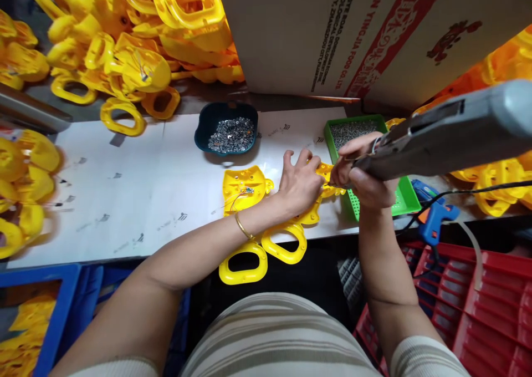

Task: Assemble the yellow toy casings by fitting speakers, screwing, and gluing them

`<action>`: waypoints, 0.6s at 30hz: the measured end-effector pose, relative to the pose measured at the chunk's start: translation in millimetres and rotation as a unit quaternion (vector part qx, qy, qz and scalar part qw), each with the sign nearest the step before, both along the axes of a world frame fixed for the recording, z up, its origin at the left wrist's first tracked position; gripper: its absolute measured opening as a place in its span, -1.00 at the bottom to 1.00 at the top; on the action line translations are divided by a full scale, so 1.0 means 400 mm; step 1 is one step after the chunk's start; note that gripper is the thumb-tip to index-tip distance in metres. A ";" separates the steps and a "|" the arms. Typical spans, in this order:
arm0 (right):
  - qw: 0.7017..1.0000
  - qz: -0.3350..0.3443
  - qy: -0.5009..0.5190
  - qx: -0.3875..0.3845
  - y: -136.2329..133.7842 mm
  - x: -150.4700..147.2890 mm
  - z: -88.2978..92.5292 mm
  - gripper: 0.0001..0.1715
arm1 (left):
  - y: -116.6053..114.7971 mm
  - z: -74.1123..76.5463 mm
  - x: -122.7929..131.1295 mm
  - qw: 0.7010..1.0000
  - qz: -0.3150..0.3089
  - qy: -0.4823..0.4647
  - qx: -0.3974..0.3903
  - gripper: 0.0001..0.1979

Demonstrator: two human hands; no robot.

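A white table [137, 161] carries everything, with a cardboard box [282, 39] standing at its far edge. The right hand [372, 186] is wrapped around a grey power tool [449, 136]. At the near edge lie 2 yellow shells, their handles overhanging it. The left hand [301, 183], fingers bent, covers the right shell [311, 215]; I cannot tell whether it grips. Toward the far edge sits a dark bowl [201, 136].

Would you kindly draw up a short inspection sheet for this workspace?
Surface: white sheet with dark marks.
Job's things: wired yellow shell; second yellow shell; grey tool.
Clutter: heaped yellow parts; teal bowl and green tray of small metal pieces; blue glue gun.
Hands: left hand on the second yellow shell; right hand grips the grey tool.
Cables: black cable at right.
Surroundings: cardboard box, red crate, blue crate.
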State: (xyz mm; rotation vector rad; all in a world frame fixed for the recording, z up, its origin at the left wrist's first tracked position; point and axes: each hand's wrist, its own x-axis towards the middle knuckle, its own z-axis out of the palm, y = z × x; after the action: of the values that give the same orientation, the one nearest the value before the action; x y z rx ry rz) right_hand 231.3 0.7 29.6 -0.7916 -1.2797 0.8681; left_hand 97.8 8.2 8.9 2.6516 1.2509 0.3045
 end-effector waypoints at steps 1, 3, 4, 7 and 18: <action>0.999 0.016 0.012 0.033 0.003 -0.009 0.009 -0.68 | 0.000 0.000 0.003 1.000 0.000 0.006 -0.004 -0.88; 0.994 0.008 0.045 0.096 0.006 -0.021 0.033 -0.75 | 0.000 0.002 0.008 1.000 0.007 0.012 -0.010 -0.88; 0.990 -0.010 0.060 0.123 0.005 -0.023 0.047 -0.78 | 0.001 0.004 0.009 1.000 0.010 0.010 -0.012 -0.88; 0.981 -0.026 0.080 0.173 -0.016 0.003 0.081 -0.80 | 0.000 0.021 -0.021 1.000 -0.005 -0.017 -0.018 -0.85; 0.996 -0.010 0.078 0.032 -0.160 0.094 0.027 -0.72 | -0.046 -0.002 -0.360 0.991 -0.102 0.043 -0.070 -0.13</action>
State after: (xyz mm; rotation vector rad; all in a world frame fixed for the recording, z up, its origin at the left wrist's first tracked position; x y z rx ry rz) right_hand 269.0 -63.3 40.6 -0.6723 -1.1533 0.8516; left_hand -46.2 -10.3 8.0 2.6662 0.9735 0.0701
